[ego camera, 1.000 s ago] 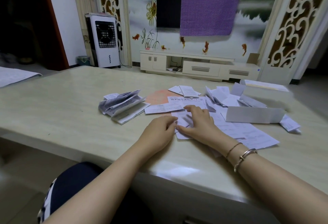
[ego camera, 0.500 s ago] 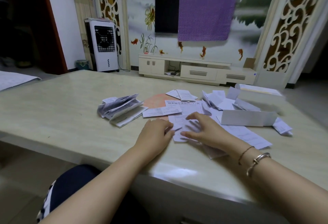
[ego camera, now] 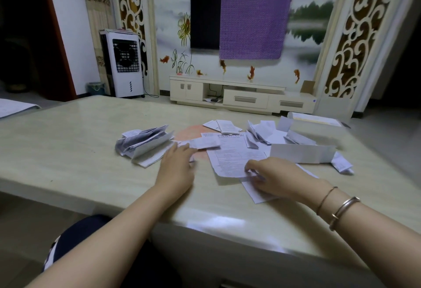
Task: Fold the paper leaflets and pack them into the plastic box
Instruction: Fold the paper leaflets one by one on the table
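A person's left hand (ego camera: 176, 169) reaches flat toward a small folded leaflet (ego camera: 204, 143) while the right hand (ego camera: 276, 177) pinches an unfolded leaflet (ego camera: 234, 156) near the table's (ego camera: 68, 151) front edge.

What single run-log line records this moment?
left hand: open, near folded stack | right hand: pinching unfolded leaflet | stage: folding

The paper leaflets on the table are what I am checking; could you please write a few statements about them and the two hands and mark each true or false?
1. The right hand rests on an unfolded leaflet. True.
2. The left hand lifts a leaflet high above the table. False: it stays low at the tabletop, by a small folded leaflet.
3. A pile of folded leaflets lies left of the left hand. True.
4. Both wrists are bare. False: the right wrist wears bracelets.
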A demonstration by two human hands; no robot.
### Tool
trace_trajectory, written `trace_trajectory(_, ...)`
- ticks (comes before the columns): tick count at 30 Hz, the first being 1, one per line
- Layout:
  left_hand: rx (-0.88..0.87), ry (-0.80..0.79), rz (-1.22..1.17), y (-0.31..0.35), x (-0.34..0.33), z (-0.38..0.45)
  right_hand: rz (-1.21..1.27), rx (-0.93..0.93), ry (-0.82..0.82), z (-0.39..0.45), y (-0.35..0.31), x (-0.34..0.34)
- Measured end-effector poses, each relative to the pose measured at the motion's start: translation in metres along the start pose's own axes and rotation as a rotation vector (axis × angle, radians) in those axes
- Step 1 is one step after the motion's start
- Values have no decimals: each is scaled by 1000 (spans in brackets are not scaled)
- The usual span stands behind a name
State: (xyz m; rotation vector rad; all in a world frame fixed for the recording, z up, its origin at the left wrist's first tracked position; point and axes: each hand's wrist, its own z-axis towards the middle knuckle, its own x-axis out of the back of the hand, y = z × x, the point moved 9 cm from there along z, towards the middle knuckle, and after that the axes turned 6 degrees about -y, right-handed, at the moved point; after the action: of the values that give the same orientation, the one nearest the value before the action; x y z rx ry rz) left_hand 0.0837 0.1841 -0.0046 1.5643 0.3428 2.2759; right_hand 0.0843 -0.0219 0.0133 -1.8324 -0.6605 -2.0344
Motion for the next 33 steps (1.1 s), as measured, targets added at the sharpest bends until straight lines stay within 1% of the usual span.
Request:
trace_trajectory(2, -100, -87, -59, 16, -6, -5, -78, 6, 64, -3, -3, 7)
trace_trajectory(4, -141, -155, -96, 23, -14, -9, -109, -16, 143, -5, -2, 17)
trace_trajectory(5, -144, -179, -120, 23, -18, -10, -97, -1, 216, -7, -3, 25)
trace_trajectory(8, -151, -178, -173, 27, -17, -11, -6, 145, 474, -22, -10, 56)
trace_trajectory(10, -174, -132, -247, 33, -11, -10, 23, 248, 541, -33, -18, 68)
trace_trajectory(12, -157, -117, -412, 36, -9, -10, 48, 297, 527, -40, -21, 72)
trace_trajectory(13, -131, -126, -481, 34, -11, -10, 83, 279, 506, -41, -17, 71)
trace_trajectory(16, -102, -166, -609, 34, -12, -12, 269, 121, 413, -46, 12, 58)
trace_trajectory(19, -104, -234, -682, 33, -8, -16, 652, -33, 315, -54, 40, 44)
trace_trajectory(21, -124, -311, -711, 32, -7, -20, 1022, -94, 226, -55, 52, 33)
trace_trajectory(23, -129, -361, -741, 29, -5, -23, 1328, -137, 44, -50, 53, 14)
trace_trajectory(24, -124, -362, -734, 27, -3, -24, 1406, -145, -47, -46, 51, 4)
trace_trajectory(25, -125, -359, -731, 26, -2, -24, 1461, -154, -104, -39, 49, -7)
trace_trajectory(26, -126, -354, -725, 26, -1, -24, 1499, -175, -124, -31, 49, -14)
trace_trajectory(28, -124, -354, -735, 24, -1, -23, 1544, -232, -105, -12, 48, -24)
trace_trajectory(30, -115, -363, -742, 22, -3, -23, 1512, -279, -55, 6, 52, -28)
trace_trajectory(32, -103, -353, -754, 19, -5, -21, 1428, -270, -18, 15, 55, -27)
trace_trajectory(33, -91, -339, -757, 18, -4, -20, 1403, -233, -12, 15, 53, -26)
